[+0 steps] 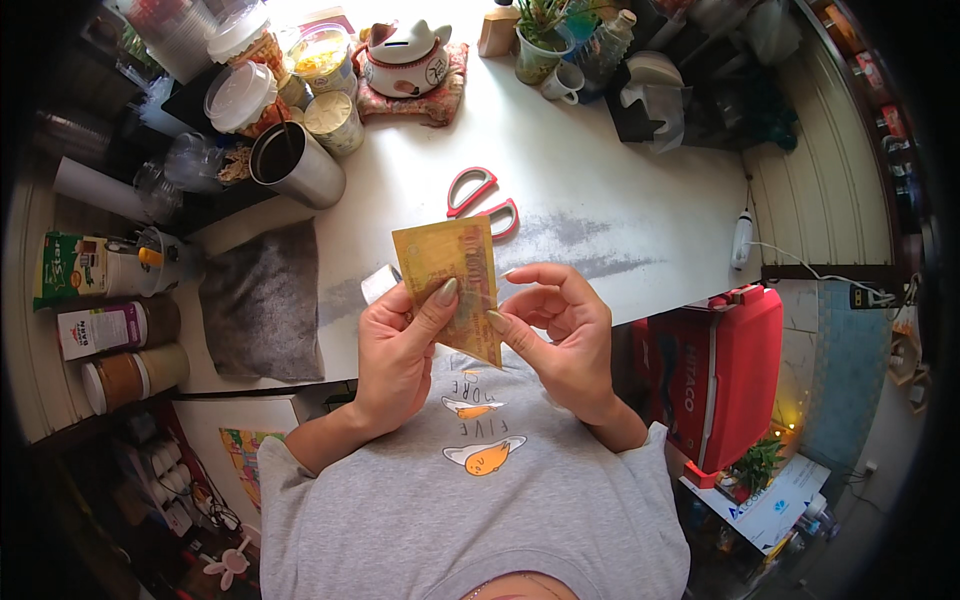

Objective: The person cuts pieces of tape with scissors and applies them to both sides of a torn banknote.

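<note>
A yellowish banknote (445,250) is held upright above the near edge of the table. My left hand (395,345) grips its left side, thumb pressed on the face and fingers behind. At the right edge of the note, my right hand (560,340) pinches with the thumb, its index finger raised and curved apart. Just beyond the note lie scissors (472,190) with red and grey handles; their blades are hidden behind it. A small white object (380,284), partly covered by my left hand, lies on the table.
The white table (640,190) carries a dark grey cloth (262,300) at left. Behind it stand a metal tumbler (305,170), lidded tubs (240,97) and a cat figurine (405,65) on a cushion. A potted plant (543,50) is at the back; a red cooler box (720,370) stands right.
</note>
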`<action>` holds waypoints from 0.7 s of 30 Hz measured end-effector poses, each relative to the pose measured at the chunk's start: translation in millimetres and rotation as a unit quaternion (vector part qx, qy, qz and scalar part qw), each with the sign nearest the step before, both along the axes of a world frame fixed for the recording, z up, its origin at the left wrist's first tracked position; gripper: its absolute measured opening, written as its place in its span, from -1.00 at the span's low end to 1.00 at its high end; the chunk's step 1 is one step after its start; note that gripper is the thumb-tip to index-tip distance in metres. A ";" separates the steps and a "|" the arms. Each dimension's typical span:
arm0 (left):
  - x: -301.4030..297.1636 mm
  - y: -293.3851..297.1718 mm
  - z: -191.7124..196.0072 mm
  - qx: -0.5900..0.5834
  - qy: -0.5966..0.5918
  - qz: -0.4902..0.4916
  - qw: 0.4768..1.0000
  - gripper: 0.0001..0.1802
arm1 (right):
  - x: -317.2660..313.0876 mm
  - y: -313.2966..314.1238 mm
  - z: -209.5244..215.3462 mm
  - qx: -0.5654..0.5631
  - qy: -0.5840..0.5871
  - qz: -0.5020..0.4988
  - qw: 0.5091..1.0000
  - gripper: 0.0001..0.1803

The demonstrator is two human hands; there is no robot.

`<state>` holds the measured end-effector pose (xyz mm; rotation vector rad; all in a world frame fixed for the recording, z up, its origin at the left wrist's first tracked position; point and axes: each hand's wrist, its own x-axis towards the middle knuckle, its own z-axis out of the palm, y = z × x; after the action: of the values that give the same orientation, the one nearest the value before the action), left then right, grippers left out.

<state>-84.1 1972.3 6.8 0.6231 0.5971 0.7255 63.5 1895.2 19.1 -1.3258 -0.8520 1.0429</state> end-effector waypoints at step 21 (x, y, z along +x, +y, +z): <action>-3.9 -2.9 2.3 0.099 0.093 -0.047 0.990 -0.71 | 2.0 9.1 -0.1 0.107 -0.280 -0.023 0.954 -0.69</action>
<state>-87.9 1969.4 9.1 0.9053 0.6665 0.6462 65.6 1904.3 19.0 -1.4654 -1.3084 0.5128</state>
